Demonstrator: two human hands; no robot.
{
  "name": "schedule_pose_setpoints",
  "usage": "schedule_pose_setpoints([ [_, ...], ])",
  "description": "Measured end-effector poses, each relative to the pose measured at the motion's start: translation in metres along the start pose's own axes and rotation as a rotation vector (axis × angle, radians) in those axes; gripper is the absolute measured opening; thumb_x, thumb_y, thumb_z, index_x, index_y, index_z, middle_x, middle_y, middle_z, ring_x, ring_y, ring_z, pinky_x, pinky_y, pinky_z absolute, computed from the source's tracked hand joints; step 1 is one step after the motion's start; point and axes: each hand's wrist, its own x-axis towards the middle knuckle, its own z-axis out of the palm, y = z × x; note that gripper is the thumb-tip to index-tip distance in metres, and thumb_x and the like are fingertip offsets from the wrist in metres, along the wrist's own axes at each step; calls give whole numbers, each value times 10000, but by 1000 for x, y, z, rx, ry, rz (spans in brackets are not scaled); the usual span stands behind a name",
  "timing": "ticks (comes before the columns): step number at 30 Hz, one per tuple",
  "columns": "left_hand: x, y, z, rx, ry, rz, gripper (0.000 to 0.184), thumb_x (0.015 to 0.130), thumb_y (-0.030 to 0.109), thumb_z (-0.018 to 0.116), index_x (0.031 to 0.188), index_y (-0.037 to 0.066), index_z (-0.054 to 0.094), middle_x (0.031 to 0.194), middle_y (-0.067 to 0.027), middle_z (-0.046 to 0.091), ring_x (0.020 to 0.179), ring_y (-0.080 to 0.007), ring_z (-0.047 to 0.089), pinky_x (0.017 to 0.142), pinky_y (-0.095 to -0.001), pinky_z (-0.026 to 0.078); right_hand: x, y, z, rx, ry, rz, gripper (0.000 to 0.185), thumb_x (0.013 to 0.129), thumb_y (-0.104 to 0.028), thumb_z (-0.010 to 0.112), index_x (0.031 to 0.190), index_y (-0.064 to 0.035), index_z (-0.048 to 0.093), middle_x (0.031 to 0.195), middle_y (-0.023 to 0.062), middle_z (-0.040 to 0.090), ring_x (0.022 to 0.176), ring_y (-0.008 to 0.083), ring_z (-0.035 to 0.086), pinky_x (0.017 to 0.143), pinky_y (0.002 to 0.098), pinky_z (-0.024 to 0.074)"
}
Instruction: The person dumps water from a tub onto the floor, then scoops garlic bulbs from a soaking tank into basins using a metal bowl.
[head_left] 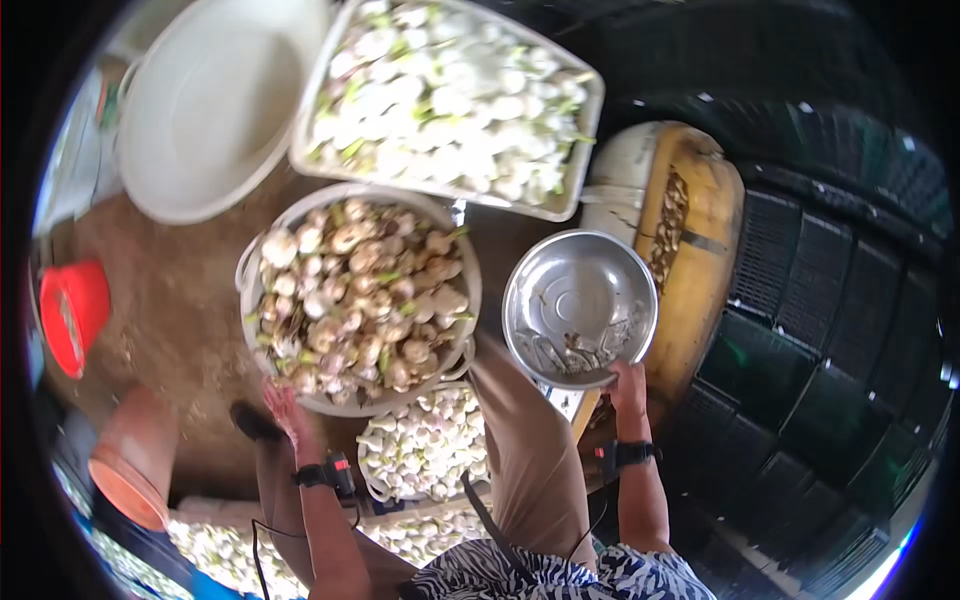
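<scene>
Just right of tub (342, 405) heaped with garlic bulbs (360, 285): steel bowl (560, 275), scraps inside, rim held in right hand's (628, 388) grip. Left hand (285, 405) at tub's rim; can't tell whether its grip is closed.

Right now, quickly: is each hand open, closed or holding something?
Left hand: open, at the garlic tub; contact can't be told.
Right hand: closed, holding the metal bowl by its rim.

Metal bowl (570, 290) near basin (350, 404) of garlic (360, 300)
</scene>
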Motion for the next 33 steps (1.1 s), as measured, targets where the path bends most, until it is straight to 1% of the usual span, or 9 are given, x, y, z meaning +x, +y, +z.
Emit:
schedule_pose_setpoints([
  [5, 3, 141, 35, 86, -57, 277, 517, 776, 190, 568, 1246, 20, 434, 1292, -189, 391, 1204, -330, 355, 1011, -379, 282, -24, -16, -89, 372, 284, 138, 140, 694, -30, 488, 812, 39, 518, 598, 107, 513, 385, 213, 484, 330, 296, 382],
  [13, 64, 73, 56, 406, -172, 163, 367, 791, 251, 534, 1019, -34, 574, 1026, -223, 539, 962, -341, 516, 831, -421, 399, 113, 115, -185, 146, 676, 298, 346, 742, -159, 555, 1029, 21, 485, 825, 121, 565, 541, 241, 577, 388, 283, 466],
  [14, 70, 89, 58, 132, -42, -334, 384, 799, 291, 487, 965, -38, 595, 885, -214, 577, 825, -319, 560, 736, -437, 430, 146, 216, -211, -92, 569, 203, 375, 739, -182, 569, 1047, 14, 486, 876, 128, 566, 621, 239, 591, 400, 286, 479],
  [16, 51, 130, 75, 45, 20, -366, 390, 794, 293, 482, 967, -36, 597, 868, -203, 585, 796, -302, 562, 698, -437, 435, 208, 396, -257, -572, 435, -40, 434, 733, -228, 599, 1083, 1, 487, 978, 142, 567, 780, 234, 619, 423, 292, 504],
  [20, 49, 128, 78, -3, 68, -386, 401, 804, 309, 463, 980, -23, 603, 896, -143, 599, 785, -246, 563, 668, -402, 456, 232, 331, -210, -1387, 38, 493, 482, 713, -257, 643, 1115, -41, 488, 1057, 154, 560, 930, 242, 600, 486, 330, 539],
  [23, 52, 116, 76, 188, 34, -325, 424, 838, 327, 438, 1055, -6, 584, 968, -128, 599, 829, -239, 573, 718, -399, 468, 260, 389, -183, -1447, 266, 181, 460, 723, -282, 639, 1108, -71, 504, 1058, 144, 567, 856, 253, 621, 537, 349, 545],
  [25, 39, 139, 76, 208, -138, -271, 475, 890, 386, 350, 1169, 25, 484, 1046, -108, 565, 895, -250, 572, 689, -403, 487, 293, 390, -140, -288, 570, 26, 446, 724, -269, 643, 1109, -83, 516, 1032, 150, 577, 767, 243, 628, 542, 331, 521],
  [31, 62, 65, 62, -175, -125, -456, 494, 908, 440, 368, 1165, 39, 500, 1084, -63, 561, 943, -206, 567, 807, -345, 460, 335, 424, -65, -249, 41, 104, 283, 724, -90, 602, 997, -54, 536, 810, 144, 608, 615, 240, 594, 470, 289, 450],
  [33, 44, 78, 83, 92, -22, -155, 509, 855, 411, 430, 1106, -22, 522, 1032, -119, 572, 854, -234, 527, 756, -381, 433, 283, 269, -62, -609, 289, -430, 160, 719, -47, 570, 869, -24, 519, 692, 103, 579, 549, 221, 554, 429, 282, 402],
])
